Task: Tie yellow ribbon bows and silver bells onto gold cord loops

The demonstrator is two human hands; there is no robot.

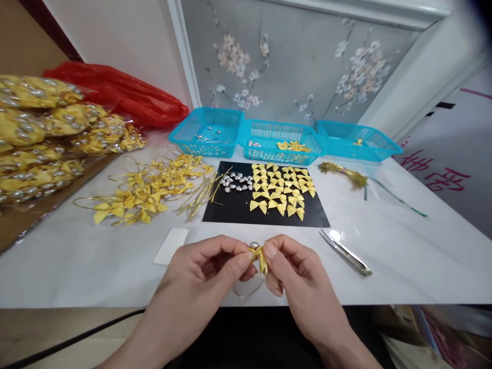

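Between my two hands, near the front edge of the table, is a yellow ribbon bow [262, 262] with a silver bead [254, 245] at its top and a thin gold cord loop [248, 295] hanging below. My left hand [209, 274] pinches the bow's left side between thumb and forefinger. On the other side my right hand [294, 266] pinches it the same way. Fingers cover part of the bow. Just beyond lies a black mat [230, 212] bearing rows of yellow bows [277, 187], a cluster of silver heart-shaped beads [237, 182] and loose gold cords [203, 192].
Tweezers [348, 254] lie at right, a white card [171, 245] at left. Corded bows [149, 187] are heaped left, near bagged bows [42, 128] and a red bag [123, 95]. Blue baskets [207, 148] line the back; a gold cord bundle [343, 174] lies right of the mat.
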